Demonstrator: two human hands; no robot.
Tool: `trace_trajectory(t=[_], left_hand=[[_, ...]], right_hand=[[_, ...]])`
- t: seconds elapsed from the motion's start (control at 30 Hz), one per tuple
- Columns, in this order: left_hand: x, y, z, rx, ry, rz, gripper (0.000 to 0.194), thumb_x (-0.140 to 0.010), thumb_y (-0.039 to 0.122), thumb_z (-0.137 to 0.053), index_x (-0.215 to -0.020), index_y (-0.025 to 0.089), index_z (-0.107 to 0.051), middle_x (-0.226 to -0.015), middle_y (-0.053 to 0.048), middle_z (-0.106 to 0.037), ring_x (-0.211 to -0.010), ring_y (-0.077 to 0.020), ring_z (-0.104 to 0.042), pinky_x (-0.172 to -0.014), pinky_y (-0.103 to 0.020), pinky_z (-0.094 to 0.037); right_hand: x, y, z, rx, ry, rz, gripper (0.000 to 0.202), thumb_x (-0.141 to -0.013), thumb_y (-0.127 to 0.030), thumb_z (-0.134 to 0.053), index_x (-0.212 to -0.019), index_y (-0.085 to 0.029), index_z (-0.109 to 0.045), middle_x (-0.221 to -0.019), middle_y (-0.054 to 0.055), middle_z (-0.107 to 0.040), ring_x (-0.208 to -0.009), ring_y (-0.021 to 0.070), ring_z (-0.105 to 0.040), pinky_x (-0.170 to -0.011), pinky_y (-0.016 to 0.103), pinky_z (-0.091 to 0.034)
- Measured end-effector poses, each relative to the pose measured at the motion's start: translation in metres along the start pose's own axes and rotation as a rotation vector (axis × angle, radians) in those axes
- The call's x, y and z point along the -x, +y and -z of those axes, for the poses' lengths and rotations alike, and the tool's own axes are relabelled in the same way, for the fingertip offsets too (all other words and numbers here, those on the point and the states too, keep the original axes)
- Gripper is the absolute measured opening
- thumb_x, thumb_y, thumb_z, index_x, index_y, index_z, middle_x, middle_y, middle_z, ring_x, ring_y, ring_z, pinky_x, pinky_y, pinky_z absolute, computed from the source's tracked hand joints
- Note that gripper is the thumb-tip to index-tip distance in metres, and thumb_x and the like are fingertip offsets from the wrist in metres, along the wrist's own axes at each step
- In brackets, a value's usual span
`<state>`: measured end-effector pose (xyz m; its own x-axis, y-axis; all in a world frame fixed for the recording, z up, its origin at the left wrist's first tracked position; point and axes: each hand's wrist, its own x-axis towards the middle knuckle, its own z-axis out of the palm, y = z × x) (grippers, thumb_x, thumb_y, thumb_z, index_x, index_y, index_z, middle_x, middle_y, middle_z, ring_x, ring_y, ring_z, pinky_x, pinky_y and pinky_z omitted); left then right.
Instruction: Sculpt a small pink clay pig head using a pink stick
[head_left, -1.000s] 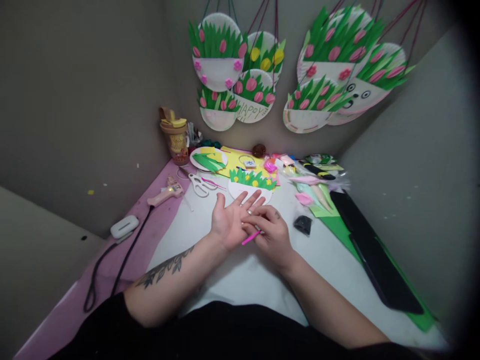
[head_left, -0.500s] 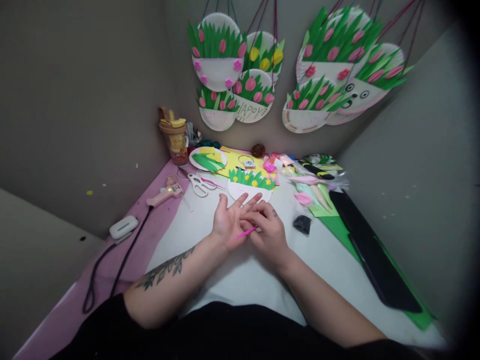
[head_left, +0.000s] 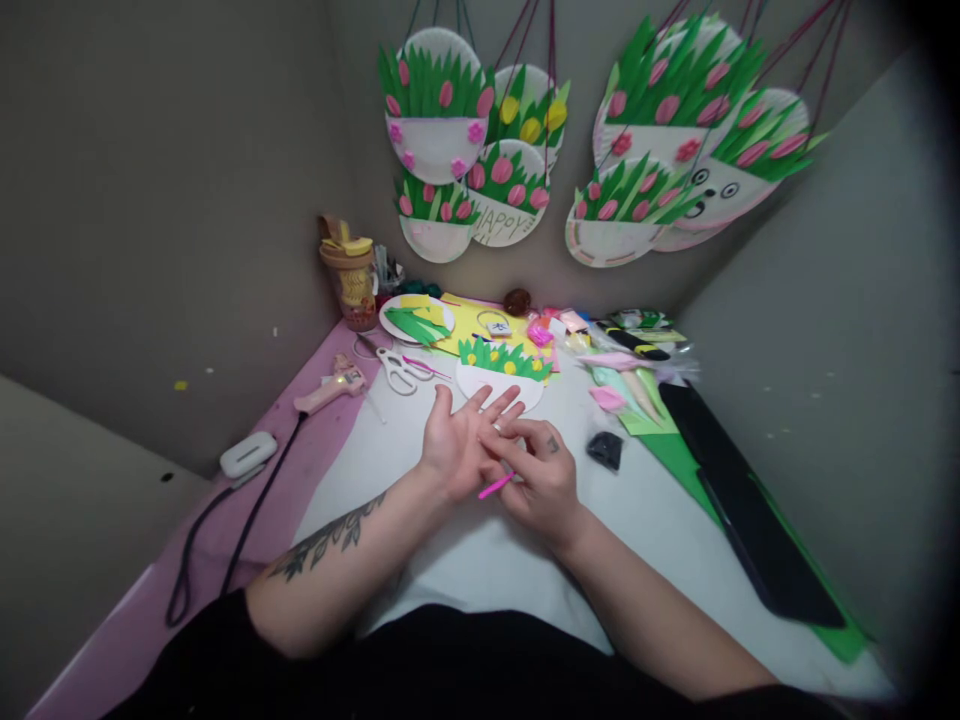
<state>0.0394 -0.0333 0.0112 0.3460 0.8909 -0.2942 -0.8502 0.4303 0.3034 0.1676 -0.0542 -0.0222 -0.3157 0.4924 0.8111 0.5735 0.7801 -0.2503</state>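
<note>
My left hand [head_left: 459, 445] is turned palm up with its fingers spread. My right hand [head_left: 541, 475] reaches over that palm, its fingertips touching the left hand near the base of the fingers. A slim pink stick [head_left: 495, 486] is tucked in the curled fingers of my right hand, one end poking out toward the left wrist. By the right fingertips shows a tiny whitish spot, too small to name. Just beyond both hands lies a white half-round paper plate piece [head_left: 487, 385] with green paper grass [head_left: 491, 352] and small yellow flowers along its upper edge.
White-handled scissors [head_left: 401, 372] and a pink glue gun [head_left: 330, 388] lie to the left. A black packet [head_left: 604, 450], bagged coloured clay-like pieces [head_left: 626, 378] and a long black case [head_left: 750, 500] are on the right. Decorated paper plates [head_left: 437, 150] hang on the back wall.
My right hand has shifted slightly, and its fingers now point further across the left palm. The pink stick has tipped and moved a little lower, away from the left palm.
</note>
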Motion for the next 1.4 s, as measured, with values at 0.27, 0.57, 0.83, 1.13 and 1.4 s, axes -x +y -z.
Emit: trace_trajectory(t=[0.27,0.57,0.83,1.13,1.4], left_hand=[[0.0009,-0.0007,-0.0023,-0.023,0.045,-0.018,0.08,-0.089,0.071,-0.017,-0.144,0.015,-0.032,-0.141,-0.018,-0.051,-0.135,-0.0298,-0.044,-0.098,-0.041,-0.049],[-0.0009,0.0008,-0.0012,0.007,0.037,-0.012,0.079,-0.088,0.072,-0.019,-0.141,0.015,-0.034,-0.139,-0.017,-0.052,-0.134,-0.0301,-0.046,-0.087,-0.039,-0.055],[-0.0008,0.0022,-0.0011,0.059,0.039,-0.004,0.075,-0.089,0.07,-0.023,-0.138,0.016,-0.04,-0.137,-0.018,-0.053,-0.132,-0.0303,-0.047,-0.087,-0.042,-0.054],[-0.0007,0.0019,-0.0012,0.025,0.022,-0.013,0.078,-0.089,0.071,-0.02,-0.141,0.015,-0.035,-0.139,-0.018,-0.052,-0.135,-0.0302,-0.044,-0.089,-0.041,-0.053],[-0.0004,0.0001,-0.0024,0.01,0.032,-0.02,0.08,-0.088,0.072,-0.02,-0.144,0.015,-0.033,-0.138,-0.018,-0.053,-0.136,-0.0292,-0.043,-0.095,-0.041,-0.051]], right_hand=[[0.0015,-0.0005,0.0025,0.067,0.007,0.06,0.033,-0.084,-0.028,-0.064,-0.117,-0.022,-0.067,-0.095,0.008,-0.061,-0.079,0.0184,-0.053,-0.069,0.033,-0.05],[0.0021,-0.0023,0.0023,0.117,0.002,0.101,0.035,-0.082,-0.029,-0.067,-0.115,-0.019,-0.067,-0.095,0.009,-0.061,-0.079,0.0188,-0.053,-0.067,0.033,-0.048],[0.0021,-0.0034,0.0027,0.122,0.003,0.089,0.038,-0.084,-0.03,-0.065,-0.121,-0.022,-0.065,-0.095,0.008,-0.062,-0.081,0.0184,-0.055,-0.069,0.032,-0.048],[0.0008,-0.004,0.0028,0.128,0.006,0.091,0.032,-0.086,-0.035,-0.063,-0.113,-0.018,-0.068,-0.094,0.009,-0.062,-0.079,0.0185,-0.053,-0.068,0.032,-0.047],[0.0016,-0.0046,0.0024,0.137,-0.012,0.065,0.035,-0.086,-0.035,-0.061,-0.118,-0.022,-0.067,-0.093,0.008,-0.061,-0.079,0.0187,-0.052,-0.069,0.032,-0.047]])
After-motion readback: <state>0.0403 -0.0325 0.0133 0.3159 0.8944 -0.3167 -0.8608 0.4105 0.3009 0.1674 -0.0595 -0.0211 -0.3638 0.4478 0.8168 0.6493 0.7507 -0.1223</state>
